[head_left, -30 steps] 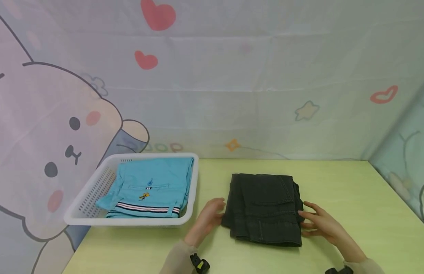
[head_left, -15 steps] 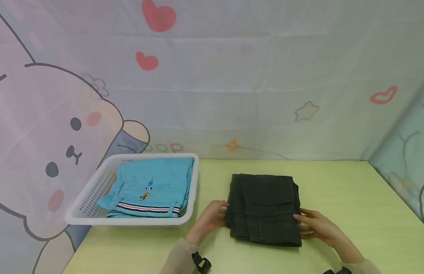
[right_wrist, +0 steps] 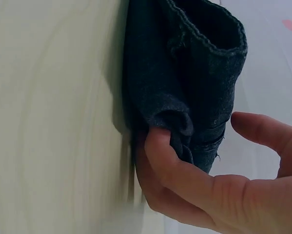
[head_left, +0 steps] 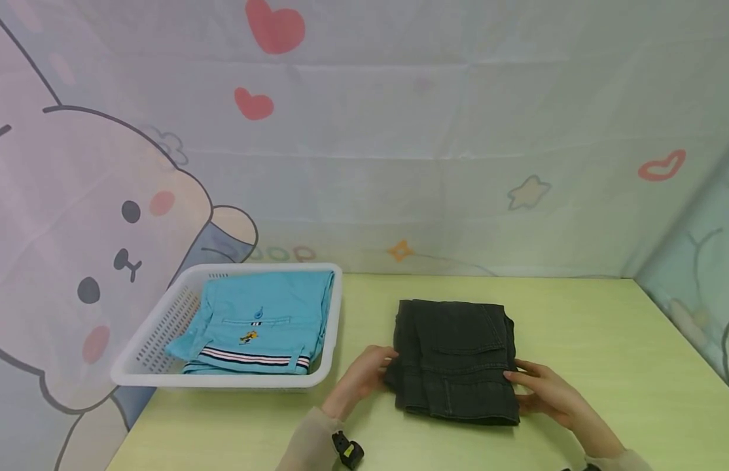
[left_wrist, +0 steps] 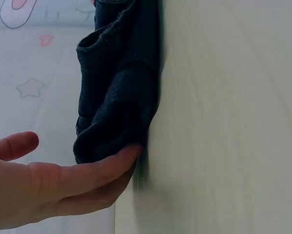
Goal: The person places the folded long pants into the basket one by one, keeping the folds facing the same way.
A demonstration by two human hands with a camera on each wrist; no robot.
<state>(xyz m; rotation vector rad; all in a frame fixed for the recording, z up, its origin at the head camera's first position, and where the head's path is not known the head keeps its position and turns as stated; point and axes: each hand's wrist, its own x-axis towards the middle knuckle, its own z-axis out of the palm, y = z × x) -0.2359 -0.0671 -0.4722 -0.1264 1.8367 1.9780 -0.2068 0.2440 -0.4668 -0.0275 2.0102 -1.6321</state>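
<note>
Folded black jeans [head_left: 464,360] lie on the table, a back pocket and the waistband facing up. At their left side, my left hand [head_left: 364,376] touches the lower edge with nearly straight fingers [left_wrist: 102,170]; its thumb stands apart from the cloth. On the opposite side, my right hand [head_left: 547,392] has bent fingers [right_wrist: 160,151] tucked into the lower folds. Its thumb is right at the upper layer, so the edge of the jeans sits between thumb and fingers. The undersides of the jeans are hidden.
Left of the jeans stands a white plastic basket [head_left: 335,327] with perforated walls. Folded light blue trousers [head_left: 264,301] with a striped waistband lie in it. Behind the yellow-green table [head_left: 606,340] hangs a printed cloth backdrop [head_left: 400,131].
Both hands have closed in on the jeans: the left moved slightly right to their edge, and the right fingers drew in against the other side. The jeans stay nearly in place.
</note>
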